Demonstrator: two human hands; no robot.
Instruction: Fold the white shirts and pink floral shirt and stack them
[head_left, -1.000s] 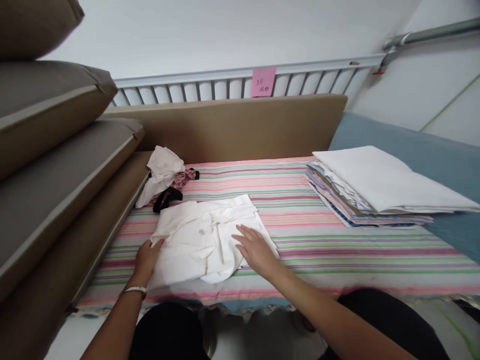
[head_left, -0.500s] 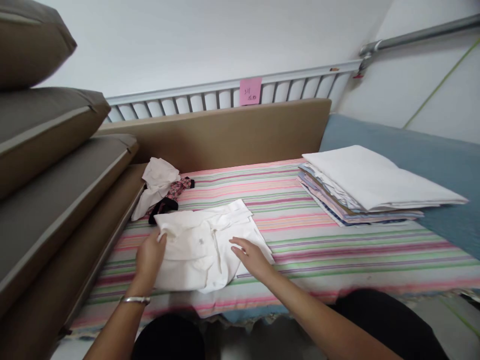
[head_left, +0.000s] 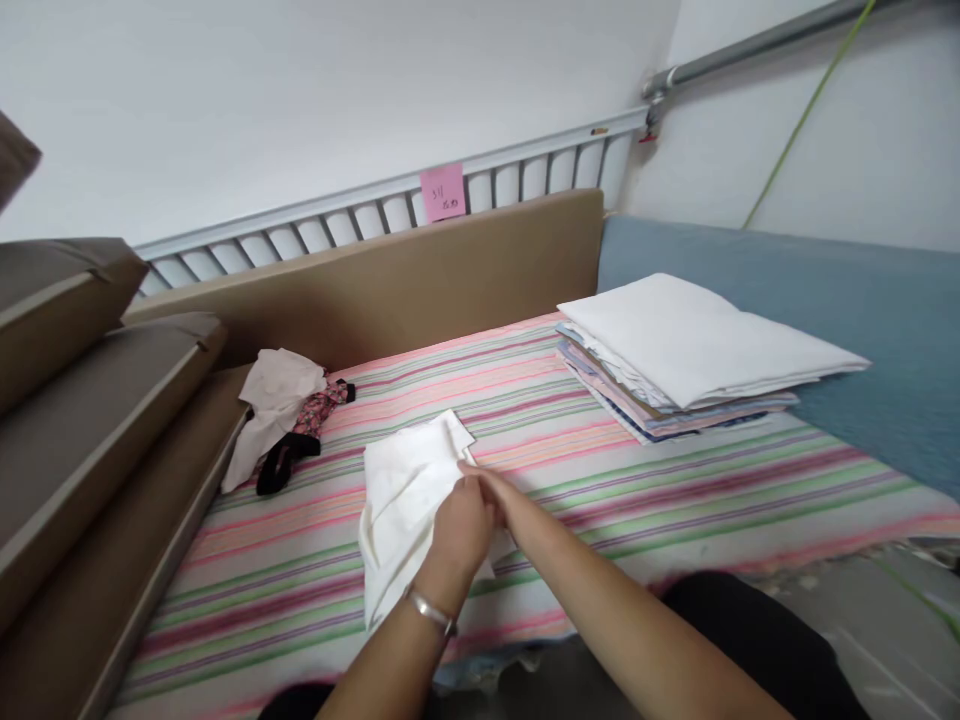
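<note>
A white shirt [head_left: 405,480] lies partly folded and creased on the striped cloth in front of me. My left hand [head_left: 463,525] is closed on the shirt's folded-over part, at its right side. Close against it is my right hand [head_left: 504,498], its forefinger stretched out over the shirt's edge; the left hand hides its other fingers. A bracelet [head_left: 431,610] circles my left wrist.
Crumpled clothes [head_left: 281,400], pale, flowered and black, lie at the left. A stack of folded fabrics [head_left: 697,345] stands at the right. Cushions [head_left: 97,400] pile up at the left edge. A brown padded board [head_left: 420,275] lines the back below a radiator [head_left: 330,235].
My left hand has moved right, bringing the shirt's left side over, and now meets my right hand. The shirt covers a narrower area. The view has shifted right.
</note>
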